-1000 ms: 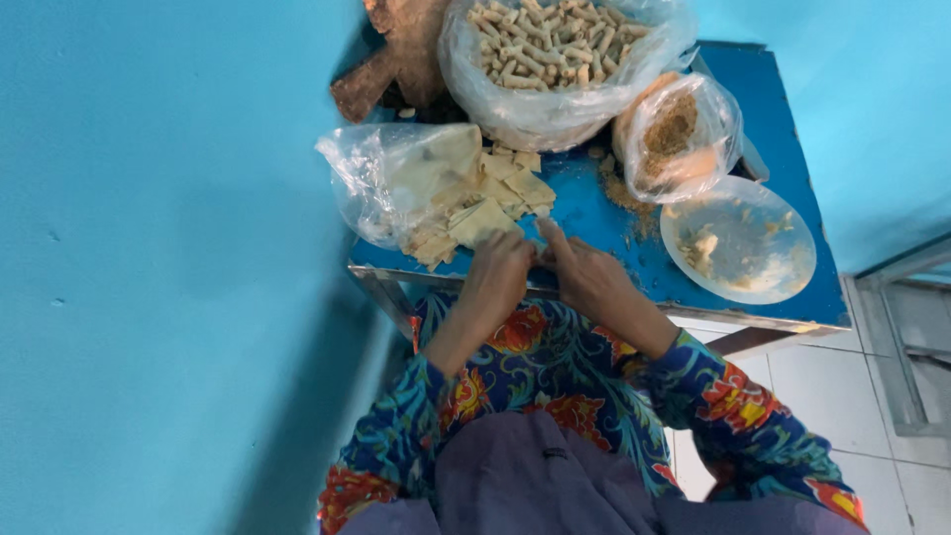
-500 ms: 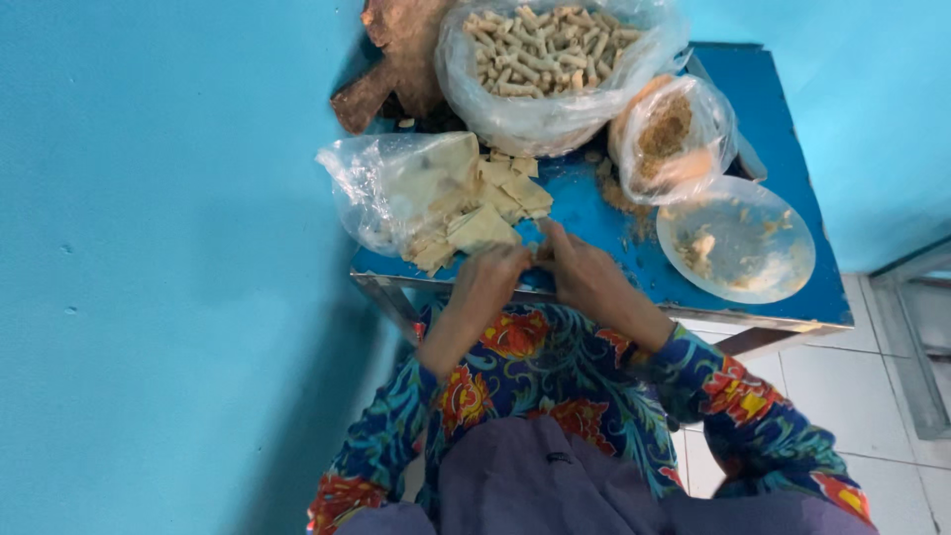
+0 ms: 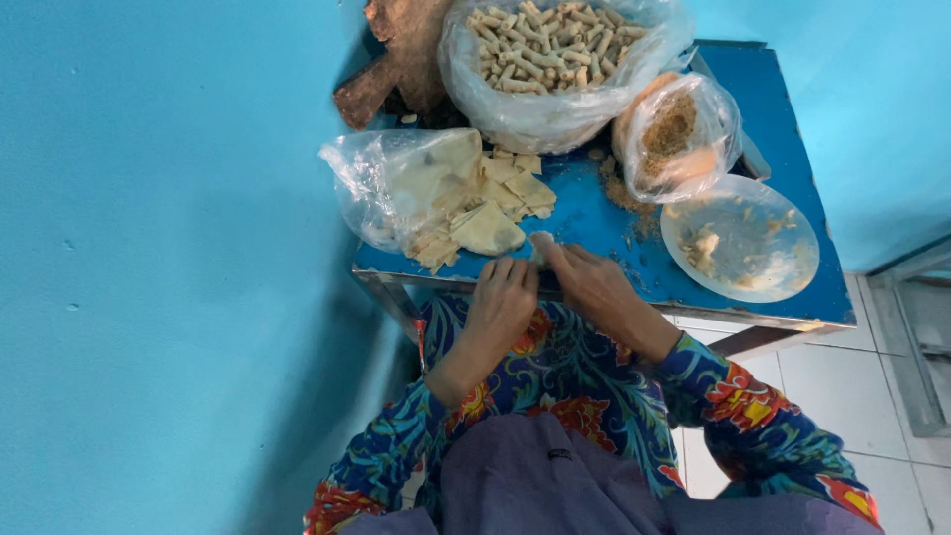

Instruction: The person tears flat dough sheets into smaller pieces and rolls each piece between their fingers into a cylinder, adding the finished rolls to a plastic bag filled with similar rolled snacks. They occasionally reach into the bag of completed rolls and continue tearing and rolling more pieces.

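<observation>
My left hand [image 3: 502, 297] and my right hand [image 3: 592, 285] meet at the near edge of a blue table [image 3: 604, 223]. Their fingers are curled together on a small pale dough wrapper [image 3: 541, 244], which pokes out between the fingertips. Most of that wrapper is hidden by the fingers. Just beyond my left hand lies a loose pile of pale triangular wrappers [image 3: 487, 226]. It spills out of a clear plastic bag [image 3: 396, 183].
At the table's far side sits a big clear bag of rolled pale pieces [image 3: 555, 54]. A bagged bowl of brown filling [image 3: 676, 134] and a clear plate with scraps [image 3: 741, 240] are on the right. A brown wooden piece [image 3: 396, 64] lies far left. Turquoise walls close in; white floor tiles show at right.
Both hands have stayed together at the table's near edge, fingers shifting slightly on the wrapper. The view has tilted a little; nothing else on the table moved.
</observation>
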